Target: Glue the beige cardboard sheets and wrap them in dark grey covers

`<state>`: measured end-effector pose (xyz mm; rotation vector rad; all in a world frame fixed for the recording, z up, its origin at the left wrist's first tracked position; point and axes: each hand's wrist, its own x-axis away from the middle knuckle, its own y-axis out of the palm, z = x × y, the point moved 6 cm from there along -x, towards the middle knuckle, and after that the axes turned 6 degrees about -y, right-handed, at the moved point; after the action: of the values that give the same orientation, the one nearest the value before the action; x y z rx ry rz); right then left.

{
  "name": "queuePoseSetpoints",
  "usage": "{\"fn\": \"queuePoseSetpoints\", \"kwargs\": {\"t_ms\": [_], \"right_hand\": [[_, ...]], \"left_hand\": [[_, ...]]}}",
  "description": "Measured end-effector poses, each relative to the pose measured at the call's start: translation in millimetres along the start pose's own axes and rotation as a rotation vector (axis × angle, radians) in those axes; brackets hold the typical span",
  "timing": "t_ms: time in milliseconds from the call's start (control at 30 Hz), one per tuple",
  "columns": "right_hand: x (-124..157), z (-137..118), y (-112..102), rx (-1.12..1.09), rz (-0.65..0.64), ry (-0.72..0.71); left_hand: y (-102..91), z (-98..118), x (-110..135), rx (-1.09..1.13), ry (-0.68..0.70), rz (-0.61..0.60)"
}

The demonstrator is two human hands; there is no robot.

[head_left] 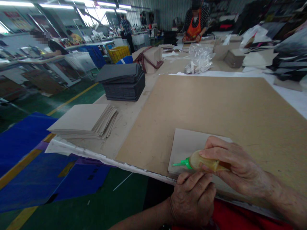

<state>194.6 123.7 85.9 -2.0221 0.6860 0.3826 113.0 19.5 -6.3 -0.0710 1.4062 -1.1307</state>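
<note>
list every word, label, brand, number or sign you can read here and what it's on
No text is readable.
Red wall sign at upper left: too blurred to read.
Dark marks on the blue sheeting: too blurred to tell whether they are lettering.
Squeeze bottle in the right hand: no lettering visible on the side that shows.
Pale sheets under it: no print visible.

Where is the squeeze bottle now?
In the head view's lower half, right of centre, the squeeze bottle is in the right hand, over the pale card, close to the left hand.
</note>
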Motion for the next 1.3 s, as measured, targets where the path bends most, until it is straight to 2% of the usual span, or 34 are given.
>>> {"fn": "queuePoseSetpoints", "kwargs": {"t_ms": [200,400,467,600,800,1000,1300], "right_hand": [[3.3,4.8,-1.1,0.007,-0.002,-0.003],[0.4,-3.2,-0.2,0.026,0.021,-0.051],[0.6,-1.0,-0.2,0.028,0.010,-0.028],[0.4,8.6,-4.3,0.059,0.019,-0.001],[-3.1,24.3,-12.9,0.161,0.106,0.009],[-3.1,45.5,-17.3,0.220,0.175,0.038],[-16.3,69.1,-25.4,0.303,0.213,0.100]], "left_hand": [[0.6,1.1,0.4,-0.038,0.004,-0.004],[1.2,0.6,1.2,-0.026,0.004,0.022],[1.2,0.6,0.9,-0.026,0.002,0.021],[0.0,1.1,1.2,-0.054,-0.003,0.023],[-0.3,1.2,0.9,-0.068,-0.005,0.022],[-1.0,0.8,-1.0,-0.076,-0.018,0.063],[1.5,-1.3,0.6,-0.062,-0.018,0.136]]}}
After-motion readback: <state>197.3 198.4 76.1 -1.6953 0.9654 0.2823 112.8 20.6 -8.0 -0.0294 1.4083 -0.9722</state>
